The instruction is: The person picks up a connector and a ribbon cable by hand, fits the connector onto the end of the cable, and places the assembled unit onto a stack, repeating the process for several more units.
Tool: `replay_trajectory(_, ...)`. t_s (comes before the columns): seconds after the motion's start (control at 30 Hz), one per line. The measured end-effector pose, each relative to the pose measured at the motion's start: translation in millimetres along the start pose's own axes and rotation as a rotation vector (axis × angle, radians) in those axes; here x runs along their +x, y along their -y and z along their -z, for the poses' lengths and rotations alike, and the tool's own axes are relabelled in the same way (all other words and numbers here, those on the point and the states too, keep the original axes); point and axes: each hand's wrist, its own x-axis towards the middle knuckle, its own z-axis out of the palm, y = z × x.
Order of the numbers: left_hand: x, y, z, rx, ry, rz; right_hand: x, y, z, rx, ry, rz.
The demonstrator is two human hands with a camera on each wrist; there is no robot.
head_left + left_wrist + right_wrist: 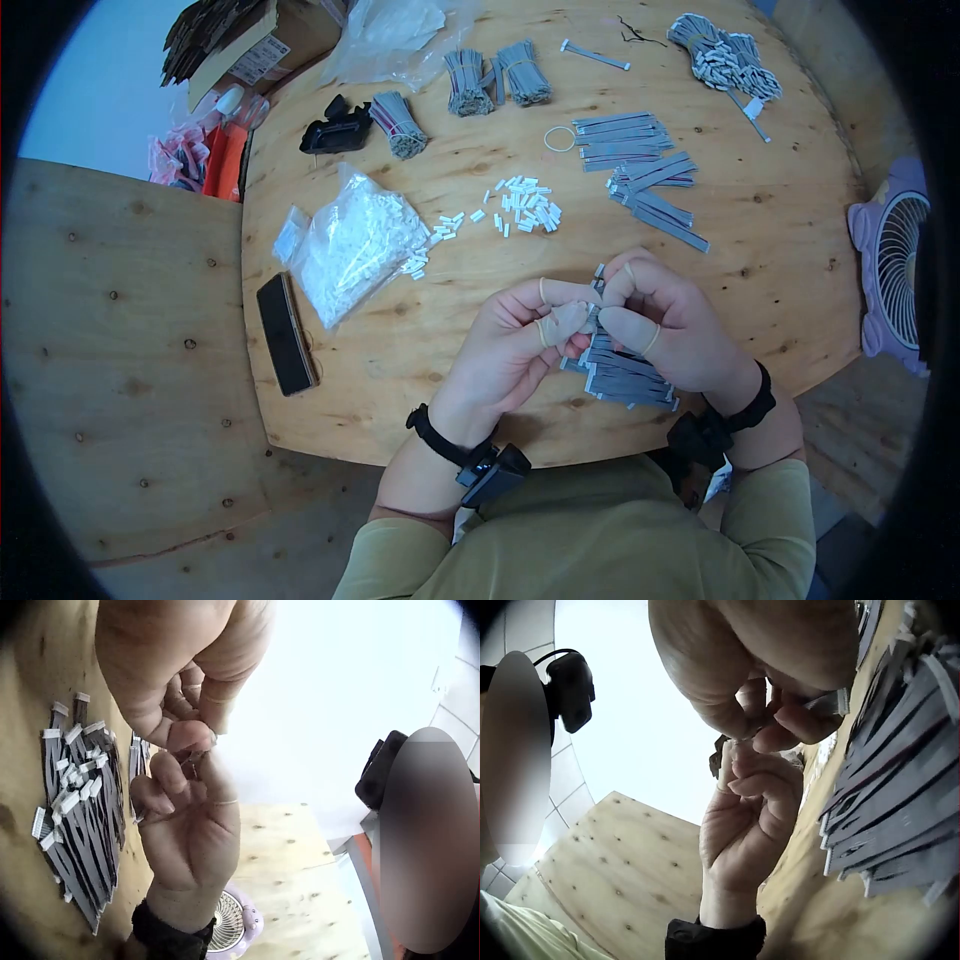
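Observation:
Both hands meet over the near part of the wooden table. My left hand (520, 330) and right hand (680, 315) pinch a grey ribbon cable (598, 272) between thumbs and fingertips, the ends of which wear pale finger cots. In the right wrist view the cable's white connector (843, 701) sticks out past the fingers of the right hand (757, 660). The spot where the fingertips meet is mostly hidden. Right under the hands lies a pile of grey ribbon cables (625, 380), seen in the left wrist view with white connectors (71, 799) on the ends.
Beyond the hands are loose white connector housings (530, 205) and a clear bag (360, 250) full of them. More ribbon cables (625, 140) lie farther right, near tied bundles (522, 72). A phone (287, 335) sits at left; a purple fan (900, 265) stands at right.

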Motion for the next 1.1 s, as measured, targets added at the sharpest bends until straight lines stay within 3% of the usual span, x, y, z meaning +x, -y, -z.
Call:
replay_trajectory(0.23, -0.9, -0.6, -2.4, 0.074, -0.012, -0.005, -0.2, -0.5, 0.9, -0.028, -0.004, 0.009)
replay_trajectory(0.43, -1.5, -0.2, -2.6, 0.073, -0.017, -0.006, 2.1, -5.7, 3.7, -0.109, 0.024, 0.142)
replay_trajectory(0.63, -2.2, -0.7, -2.8, 0.106, -0.015, -0.031, 0.2, -1.9, 1.2, -0.033, -0.015, -0.012)
replay_trajectory(0.8, -3.4, -2.0, -7.4, 0.185, -0.077, -0.052, 0.1, -0.7, 0.2, -0.007, -0.037, -0.023)
replay_trajectory(1.1, -5.1, -1.2, -1.1, 0.372, -0.047, -0.152, 1.1, -3.1, 3.0, -0.063, 0.008, 0.031)
